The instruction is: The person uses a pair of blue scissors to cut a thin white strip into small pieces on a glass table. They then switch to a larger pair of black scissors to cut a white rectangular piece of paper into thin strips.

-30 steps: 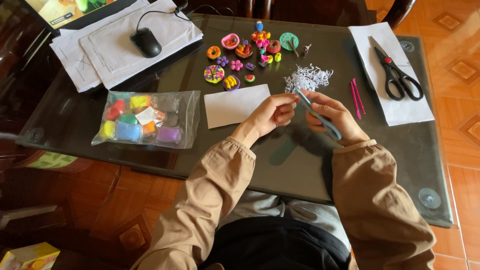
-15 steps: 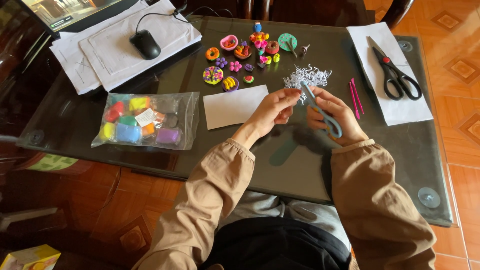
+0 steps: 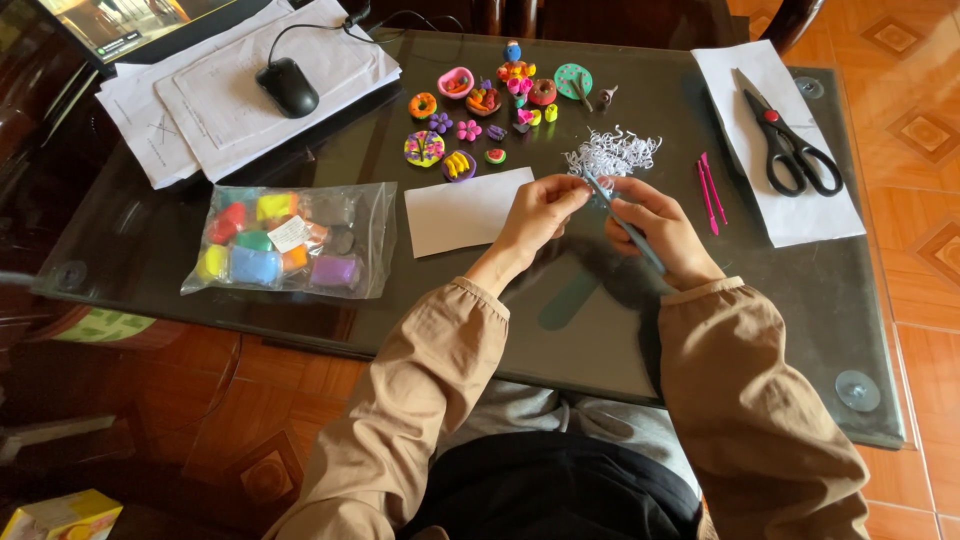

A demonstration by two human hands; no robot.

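We see our left hand (image 3: 540, 212) pinching the tip of one slim teal modelling stick (image 3: 622, 222), our right hand (image 3: 665, 232) curled round its shaft, beside one heap of white paper curls (image 3: 612, 154). One clear bag of coloured clay blocks (image 3: 285, 243) lies left; one black pair of scissors (image 3: 790, 140) rests right; bare dark glass tabletop (image 3: 800, 290) lies toward the right edge.

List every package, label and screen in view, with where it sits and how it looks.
Clear plastic bag: on the glass table, left of the hands, holding multicoloured clay blocks.
White label: small, inside the bag.
Screen: top left corner, lit, dark frame.
Yellow box: bottom left, on the floor.
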